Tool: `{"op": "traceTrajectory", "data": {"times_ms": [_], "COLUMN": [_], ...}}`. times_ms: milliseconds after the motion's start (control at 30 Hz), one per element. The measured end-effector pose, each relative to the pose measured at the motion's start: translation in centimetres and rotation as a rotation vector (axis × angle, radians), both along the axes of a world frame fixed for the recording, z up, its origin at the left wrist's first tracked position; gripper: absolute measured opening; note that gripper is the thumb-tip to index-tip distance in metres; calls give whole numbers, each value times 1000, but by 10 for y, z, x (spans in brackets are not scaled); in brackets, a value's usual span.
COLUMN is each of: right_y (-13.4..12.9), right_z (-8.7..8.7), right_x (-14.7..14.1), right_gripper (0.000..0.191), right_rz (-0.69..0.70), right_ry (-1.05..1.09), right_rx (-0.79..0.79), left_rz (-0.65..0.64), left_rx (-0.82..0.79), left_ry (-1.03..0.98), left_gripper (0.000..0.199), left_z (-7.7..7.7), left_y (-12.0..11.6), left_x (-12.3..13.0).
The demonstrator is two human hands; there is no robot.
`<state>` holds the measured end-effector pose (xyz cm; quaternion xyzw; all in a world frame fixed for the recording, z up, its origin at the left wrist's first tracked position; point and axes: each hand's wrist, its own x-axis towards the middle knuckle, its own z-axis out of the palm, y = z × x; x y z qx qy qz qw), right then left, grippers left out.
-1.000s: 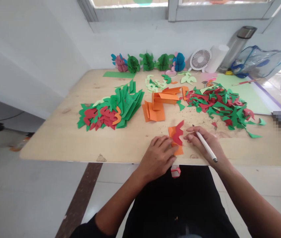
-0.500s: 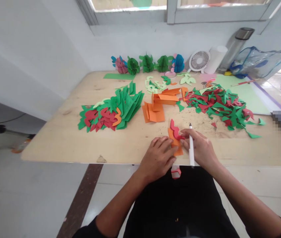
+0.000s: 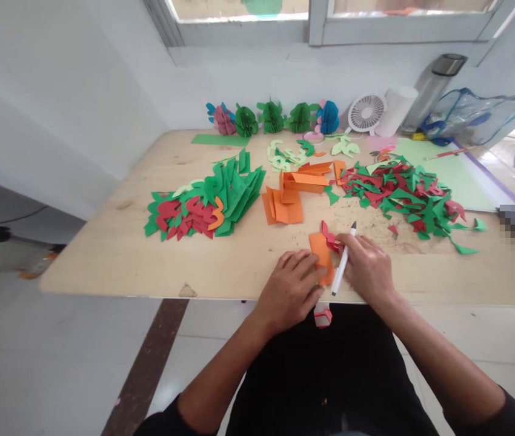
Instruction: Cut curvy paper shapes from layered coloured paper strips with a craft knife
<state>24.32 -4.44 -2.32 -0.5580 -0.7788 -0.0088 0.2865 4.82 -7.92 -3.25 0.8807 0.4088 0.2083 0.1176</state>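
A small orange paper piece (image 3: 322, 257) lies on the table near its front edge. My left hand (image 3: 291, 281) rests flat with its fingertips on the left side of that piece. In my right hand (image 3: 366, 263) is a white marker (image 3: 343, 266), held aslant with its dark tip pointing up and away. The thumb and index finger of this hand also pinch a red scalloped paper cut-out (image 3: 329, 235), tilted over the right edge of the orange paper. The pinched end of the cut-out is partly hidden by the fingers.
Folded orange papers (image 3: 289, 209) lie ahead. Green folded papers (image 3: 239, 194) and red cut-outs (image 3: 200, 215) are piled left, red and green scraps (image 3: 403, 188) right. Paper honeycomb figures (image 3: 273, 116), a fan (image 3: 367, 113) and a bottle (image 3: 434, 91) stand at the back.
My right hand has turned and moved slightly right, lifting the red cut-out off the middle of the orange paper. The marker has swung aslant. My left hand stays in place.
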Motion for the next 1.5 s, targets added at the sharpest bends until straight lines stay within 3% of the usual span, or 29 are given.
{"op": "traceTrajectory", "data": {"times_ms": [167, 333, 467, 633, 767, 933, 1100, 1233, 1367, 1500], "right_y": [-7, -17, -25, -32, -35, -37, -34, -30, -29, -32], "right_z": [12, 18, 19, 20, 19, 22, 28, 20, 4, -2], "right_x": [-1, -10, -12, -6, -5, -6, -15, -28, -34, -34], "right_gripper": [13, 21, 22, 25, 29, 27, 19, 17, 15, 15], "right_rz": [-77, 16, 6, -52, -108, -89, -24, 5, -43, -70], "right_ry": [435, 869, 1022, 1043, 1073, 1097, 1125, 1007, 825, 658], "right_rx": [-205, -451, -439, -415, -425, -344, -258, -316, -380, -378], "left_rz": [-3, 15, 11, 10, -61, -121, -80, -47, -6, 17], "left_rx": [33, 44, 45, 87, 115, 113, 92, 117, 158, 200], "left_ry": [-14, -30, -32, -10, 109, 201, 183, 101, -25, -74], "left_gripper": [30, 29, 28, 27, 24, 19, 18, 19, 21, 25], "left_z": [-3, -4, -5, -5, 3, 14, 12, 5, -2, -7], "left_y": [0, -1, -2, 1, 8, 12, 9, 4, 1, 1], "left_x": [0, -1, -1, -1, -3, -11, -25, -30, -31, -31]}}
